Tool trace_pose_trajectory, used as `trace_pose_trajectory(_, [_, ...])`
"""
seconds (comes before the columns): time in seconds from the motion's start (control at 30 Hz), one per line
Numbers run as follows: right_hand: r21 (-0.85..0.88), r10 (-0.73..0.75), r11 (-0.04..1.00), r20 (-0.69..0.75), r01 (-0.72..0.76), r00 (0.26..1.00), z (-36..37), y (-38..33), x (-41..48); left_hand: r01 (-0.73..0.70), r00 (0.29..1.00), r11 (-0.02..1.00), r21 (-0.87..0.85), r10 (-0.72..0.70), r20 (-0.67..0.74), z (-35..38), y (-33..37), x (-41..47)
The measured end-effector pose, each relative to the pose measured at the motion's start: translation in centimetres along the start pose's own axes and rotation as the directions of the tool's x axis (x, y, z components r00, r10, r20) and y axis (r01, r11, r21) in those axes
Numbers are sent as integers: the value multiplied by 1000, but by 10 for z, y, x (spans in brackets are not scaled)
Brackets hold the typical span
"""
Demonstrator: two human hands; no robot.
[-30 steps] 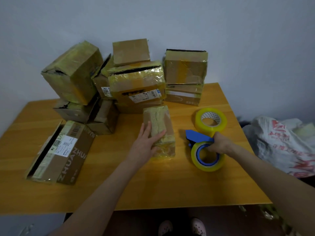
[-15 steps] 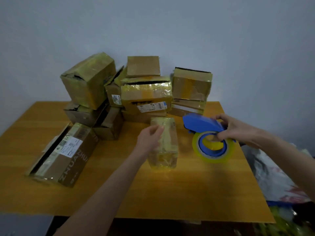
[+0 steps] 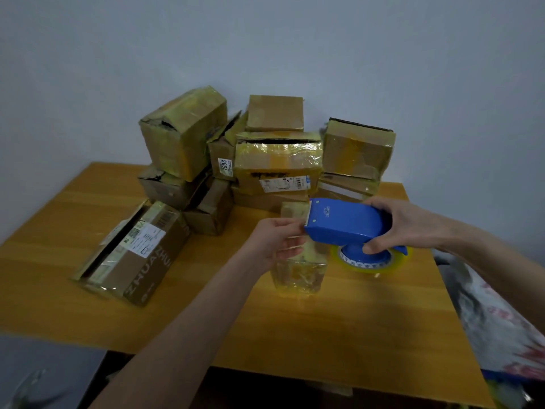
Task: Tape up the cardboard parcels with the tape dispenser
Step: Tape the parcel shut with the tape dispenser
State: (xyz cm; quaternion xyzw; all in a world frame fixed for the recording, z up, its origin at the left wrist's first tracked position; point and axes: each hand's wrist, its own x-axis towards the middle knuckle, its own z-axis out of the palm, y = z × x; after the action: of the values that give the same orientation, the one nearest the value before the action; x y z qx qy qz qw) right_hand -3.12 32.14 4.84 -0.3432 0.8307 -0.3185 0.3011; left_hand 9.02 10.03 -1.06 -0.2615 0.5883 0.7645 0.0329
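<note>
My right hand (image 3: 413, 228) grips the blue tape dispenser (image 3: 345, 222), held above the wooden table (image 3: 324, 329) with its yellow tape roll (image 3: 374, 265) hanging below. My left hand (image 3: 277, 240) has thumb and fingers curled together at the dispenser's mouth and appears to pinch the tape end there. Right under both hands lies a small parcel (image 3: 298, 273) wrapped in glossy yellowish tape. The hand and dispenser hide its middle.
A pile of taped cardboard parcels (image 3: 277, 160) stands against the wall at the back. To the left a long box (image 3: 132, 252) with a white label lies on its side. A white printed plastic bag (image 3: 501, 326) sits off the table's right edge.
My right hand has swung the dispenser left over the small parcel. My left hand has lifted off the parcel's top to the dispenser's mouth. The view has tilted upward.
</note>
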Motion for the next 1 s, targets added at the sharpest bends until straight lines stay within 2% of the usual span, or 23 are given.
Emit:
trace_pose_trajectory(0.2, [-219,-78,973,-12,73,997,10,-7,4,-82,978,987,135,106,-180,-4,-12,-4])
trace_pose_trajectory(0.4, [-239,-130,962,36,135,991,18,-5,0,-80,978,982,169,110,-176,-12,-18,-12])
trace_pose_trajectory(0.53, [-261,-93,961,8,92,996,11,13,-8,-55,962,970,237,115,-248,-47,-20,-17])
trace_pose_trajectory(0.63, [-285,-30,958,38,39,999,2,30,-17,-46,957,956,291,125,-260,-65,-26,-20])
trace_pose_trajectory(0.8, [-242,3,970,64,12,998,3,43,-17,-26,954,940,340,124,-271,-54,-40,-13])
trace_pose_trajectory(1.0, [-378,30,926,50,-9,998,8,55,-6,13,948,940,342,98,-304,-49,-50,-4])
